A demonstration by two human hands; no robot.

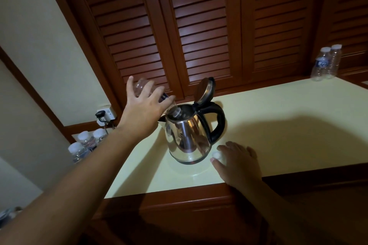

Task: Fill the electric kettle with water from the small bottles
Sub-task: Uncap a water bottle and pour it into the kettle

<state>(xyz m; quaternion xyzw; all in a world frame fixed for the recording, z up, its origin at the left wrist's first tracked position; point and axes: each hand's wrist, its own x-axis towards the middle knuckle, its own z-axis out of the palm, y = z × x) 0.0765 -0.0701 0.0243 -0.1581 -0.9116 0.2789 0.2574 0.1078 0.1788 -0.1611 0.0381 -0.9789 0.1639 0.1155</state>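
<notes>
Kettle [189, 135] stands on the counter [288, 135] with its lid [205, 90] hinged up and its mouth open; whether water lies inside cannot be told. The left hand [145, 109] grips a clear bottle [141, 85] tipped neck-down, with the neck reaching into the kettle's mouth; the raised end looks empty. The right hand [237, 161] rests on the counter just beside the kettle's base, on the handle side, thumb and forefinger pinching a white cap [217, 155]. Two capped bottles [326, 63] stand well to the kettle's right, by the slatted doors [199, 26]. More capped bottles [85, 145] stand left of the kettle, below counter level, near a wall socket [105, 114]. The counter's front edge runs near the kettle; open counter stretches to the kettle's right
</notes>
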